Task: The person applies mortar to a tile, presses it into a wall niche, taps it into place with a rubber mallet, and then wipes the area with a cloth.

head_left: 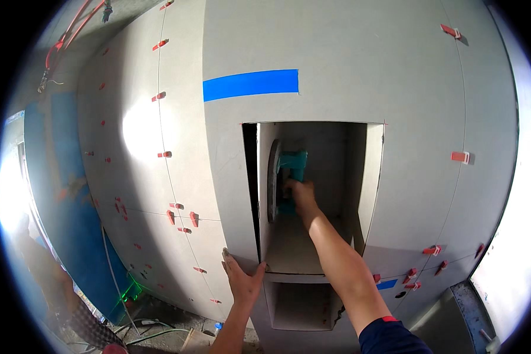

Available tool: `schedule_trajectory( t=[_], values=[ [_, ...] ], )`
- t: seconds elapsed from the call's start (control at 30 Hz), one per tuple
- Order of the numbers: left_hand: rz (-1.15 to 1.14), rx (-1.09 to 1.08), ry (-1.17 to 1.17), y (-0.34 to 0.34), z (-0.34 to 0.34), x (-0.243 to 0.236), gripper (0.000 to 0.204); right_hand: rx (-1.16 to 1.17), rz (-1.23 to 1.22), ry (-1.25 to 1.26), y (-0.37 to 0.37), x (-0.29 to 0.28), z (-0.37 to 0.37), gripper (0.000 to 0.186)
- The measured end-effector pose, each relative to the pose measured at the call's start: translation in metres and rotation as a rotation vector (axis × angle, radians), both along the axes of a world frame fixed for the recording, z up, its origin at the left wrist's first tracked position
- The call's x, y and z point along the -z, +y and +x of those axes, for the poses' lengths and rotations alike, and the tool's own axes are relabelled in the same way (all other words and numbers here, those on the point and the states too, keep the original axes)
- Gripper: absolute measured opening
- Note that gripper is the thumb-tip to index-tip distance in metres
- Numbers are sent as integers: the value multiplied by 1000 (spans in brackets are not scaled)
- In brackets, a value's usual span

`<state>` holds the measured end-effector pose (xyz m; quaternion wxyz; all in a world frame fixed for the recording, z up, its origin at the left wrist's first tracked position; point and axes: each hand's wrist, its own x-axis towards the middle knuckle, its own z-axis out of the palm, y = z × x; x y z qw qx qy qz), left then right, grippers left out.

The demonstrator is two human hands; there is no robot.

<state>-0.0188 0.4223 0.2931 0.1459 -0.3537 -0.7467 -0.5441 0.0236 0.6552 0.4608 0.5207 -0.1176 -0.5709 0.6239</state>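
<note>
In the head view my right hand (301, 194) is closed round the handle of a teal suction-cup tool (292, 159), inside a tiled recess (342, 165). The tool’s dark pad sits against the recess’s left side panel (265, 236), which has a dark gap along its outer edge. My left hand (245, 277) rests with fingers apart on the grey wall face, just left of the recess’s lower corner. A smaller recess (301, 307) opens below. A blue tape strip (251, 84) is stuck above and left.
Tiled walls (430, 88) carry several red levelling clips (460, 157). At left are a blue-coated wall (56, 153), hanging cables (59, 47) and part of a person in checked fabric (85, 321). Hoses (141, 339) and debris lie on the floor below, near a green laser glow.
</note>
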Motion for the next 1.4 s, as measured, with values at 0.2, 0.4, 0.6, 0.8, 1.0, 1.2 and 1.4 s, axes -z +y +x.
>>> schedule_trajectory(
  t=[0.2,0.4,0.6,0.8,1.0,1.2,1.4],
  values=[
    [-30,-30,13,1,0,4,107,3,-15,-71,-3,-3,2,11],
    [-15,-54,-75,3,7,-3,109,-1,4,-109,-1,-5,5,15],
    [38,-111,10,7,6,2,106,-8,68,-132,-4,-7,8,18],
    [-21,22,-157,-10,7,-15,114,37,150,-222,0,-7,4,21],
    [101,-87,273,-2,-2,-159,125,3,96,-253,10,-6,8,35],
    [131,-202,295,34,1,-227,119,18,106,-304,0,-5,6,31],
    [221,-181,280,33,6,-228,107,21,147,-177,-4,-5,2,19]
  ],
)
